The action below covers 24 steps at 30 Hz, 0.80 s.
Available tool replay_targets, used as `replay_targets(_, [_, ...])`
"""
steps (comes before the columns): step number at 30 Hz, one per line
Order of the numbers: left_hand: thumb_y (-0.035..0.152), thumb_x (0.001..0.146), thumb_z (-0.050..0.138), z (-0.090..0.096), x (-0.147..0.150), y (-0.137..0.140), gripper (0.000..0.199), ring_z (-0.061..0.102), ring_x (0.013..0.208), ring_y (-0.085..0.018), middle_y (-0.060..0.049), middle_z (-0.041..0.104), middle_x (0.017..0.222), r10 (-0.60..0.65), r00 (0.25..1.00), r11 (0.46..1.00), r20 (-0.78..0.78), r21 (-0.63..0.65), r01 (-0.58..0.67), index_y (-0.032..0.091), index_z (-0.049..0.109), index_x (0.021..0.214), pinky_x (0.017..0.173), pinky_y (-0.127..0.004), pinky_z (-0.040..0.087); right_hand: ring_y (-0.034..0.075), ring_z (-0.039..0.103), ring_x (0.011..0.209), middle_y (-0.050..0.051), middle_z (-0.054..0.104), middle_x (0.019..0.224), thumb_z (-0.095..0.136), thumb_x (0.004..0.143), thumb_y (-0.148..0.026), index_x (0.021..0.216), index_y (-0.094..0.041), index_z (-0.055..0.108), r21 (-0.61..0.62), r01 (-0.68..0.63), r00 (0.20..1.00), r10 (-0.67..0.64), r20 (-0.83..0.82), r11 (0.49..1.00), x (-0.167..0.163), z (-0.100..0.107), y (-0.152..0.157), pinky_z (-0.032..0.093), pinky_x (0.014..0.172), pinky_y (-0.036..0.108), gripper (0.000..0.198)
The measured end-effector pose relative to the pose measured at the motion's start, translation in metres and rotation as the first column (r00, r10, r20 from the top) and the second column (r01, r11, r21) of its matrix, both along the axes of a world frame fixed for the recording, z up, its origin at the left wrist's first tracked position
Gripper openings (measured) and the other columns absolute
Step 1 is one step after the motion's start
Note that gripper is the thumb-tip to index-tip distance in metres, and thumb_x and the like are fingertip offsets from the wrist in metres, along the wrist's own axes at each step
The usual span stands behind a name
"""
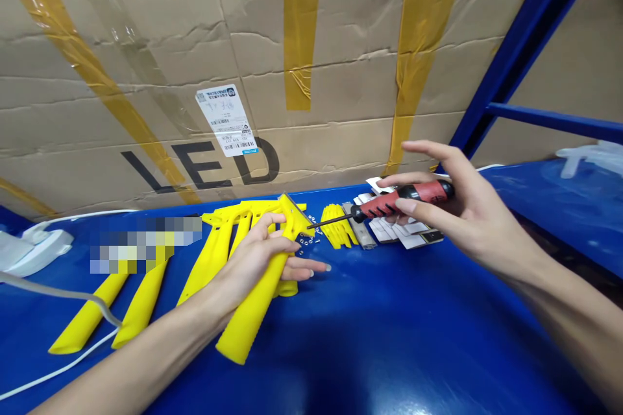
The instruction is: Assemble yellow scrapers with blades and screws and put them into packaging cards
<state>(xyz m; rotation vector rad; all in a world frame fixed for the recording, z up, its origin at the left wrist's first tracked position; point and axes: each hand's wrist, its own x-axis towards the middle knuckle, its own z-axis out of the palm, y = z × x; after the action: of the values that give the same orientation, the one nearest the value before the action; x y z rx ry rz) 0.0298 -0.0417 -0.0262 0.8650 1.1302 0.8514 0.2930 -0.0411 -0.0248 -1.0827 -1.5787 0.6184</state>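
My left hand [253,256] is closed around a yellow scraper [256,311], its handle slanting down toward me and its wide head up. My right hand [455,198] grips a red-and-black screwdriver [379,206] between thumb and fingers, with the index finger raised. The screwdriver's tip meets or nearly meets the right corner of the scraper head. Behind the head lie small screws and nuts [304,243]. To their right are a pile of yellow plastic strips [337,227], grey metal pieces [363,235] and white paper packets [406,231]. More yellow scraper handles [207,262] lie left of my hand.
Two yellow scrapers [141,308] with blurred-out heads lie at the left, crossed by a white cable [63,363]. A taped cardboard box [341,130] backs the blue table [389,337]. A blue metal frame [511,52] rises at the right, near clear plastic [594,159]. A white device [43,253] stands far left.
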Motion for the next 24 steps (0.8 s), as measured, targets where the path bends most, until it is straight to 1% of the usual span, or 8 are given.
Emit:
replay_targets(4, [-0.001,0.079,0.058,0.001,0.0017,0.001,0.054,0.078,0.072,-0.03,-0.003,0.061,0.092,0.031,0.999,1.0,-0.012,-0.002,-0.031,0.026,0.035,0.12,0.055,-0.024,0.058,0.02,0.075,0.068,0.006,0.077,0.101,0.079,0.079,-0.04,0.135,-0.03,0.053,-0.048,-0.013,1.0,0.013,0.018,0.999,-0.002,-0.0003,0.0008,0.061,0.053,0.028,0.062])
replay_targets(6, [-0.002,0.079,0.058,0.0019,0.0024,0.0009,0.057,0.078,0.07,-0.03,-0.006,0.062,0.096,0.047,0.999,0.999,-0.017,0.0,-0.047,0.025,0.036,0.125,0.055,-0.026,0.06,0.019,0.074,0.063,0.005,0.079,0.096,0.079,0.078,-0.04,0.13,-0.029,0.058,-0.064,-0.008,1.0,0.009,0.014,0.998,-0.0017,0.0007,0.0013,0.061,0.054,0.029,0.058])
replay_targets(10, [0.002,0.084,0.058,0.006,0.0027,0.0007,0.063,0.078,0.074,-0.031,-0.013,0.063,0.113,0.042,0.999,0.999,0.01,0.029,-0.042,0.024,0.033,0.138,0.059,-0.029,0.063,0.021,0.071,0.053,0.002,0.076,0.068,0.08,0.075,-0.045,0.108,-0.024,0.071,-0.101,0.12,0.993,-0.121,-0.008,0.988,0.0024,0.0033,0.0027,0.057,0.047,0.029,0.04])
replay_targets(12, [0.004,0.086,0.059,0.0083,0.0029,0.0012,0.062,0.078,0.075,-0.031,-0.015,0.061,0.119,0.03,1.0,0.999,-0.003,0.032,-0.03,0.025,0.033,0.139,0.059,-0.029,0.063,0.022,0.07,0.052,0.001,0.073,0.061,0.081,0.075,-0.045,0.098,-0.023,0.073,-0.081,0.151,0.986,-0.157,-0.06,0.985,0.0045,0.003,0.0035,0.056,0.047,0.03,0.032])
replay_targets(14, [0.005,0.087,0.059,0.0098,0.0031,0.0018,0.059,0.078,0.075,-0.031,-0.016,0.058,0.123,0.027,0.999,0.999,-0.024,0.034,-0.026,0.025,0.036,0.138,0.059,-0.028,0.062,0.021,0.069,0.054,0.001,0.073,0.063,0.081,0.076,-0.043,0.092,-0.023,0.074,-0.049,0.126,0.983,-0.131,-0.127,0.991,0.0051,0.0018,0.0036,0.058,0.052,0.032,0.027])
replay_targets(16, [0.006,0.088,0.058,0.0101,0.0028,0.0023,0.058,0.078,0.075,-0.032,-0.018,0.056,0.126,0.014,0.999,0.999,-0.031,0.029,-0.013,0.026,0.036,0.137,0.058,-0.027,0.061,0.02,0.069,0.056,0.001,0.073,0.067,0.082,0.077,-0.039,0.091,-0.024,0.075,-0.029,0.086,0.982,-0.09,-0.165,0.996,0.0037,0.0006,0.0028,0.059,0.056,0.033,0.022])
replay_targets(20, [0.009,0.086,0.063,0.0076,0.0005,0.0024,0.059,0.078,0.076,-0.032,-0.019,0.056,0.127,-0.027,1.0,0.999,-0.009,0.032,0.027,0.028,0.037,0.136,0.059,-0.027,0.06,0.02,0.07,0.056,0.001,0.074,0.07,0.081,0.078,-0.035,0.089,-0.025,0.075,-0.024,0.083,0.98,-0.086,-0.181,0.996,-0.002,-0.0001,-0.0001,0.058,0.055,0.032,0.016])
replay_targets(24, [0.011,0.085,0.066,0.0064,-0.0011,0.0015,0.058,0.078,0.075,-0.031,-0.013,0.063,0.111,-0.041,0.999,0.999,-0.012,0.034,0.041,0.028,0.037,0.133,0.06,-0.027,0.06,0.021,0.069,0.055,0.001,0.072,0.066,0.082,0.078,-0.037,0.088,-0.026,0.075,-0.027,0.095,0.976,-0.099,-0.193,0.995,-0.0048,0.0001,0.0,0.059,0.055,0.033,0.016])
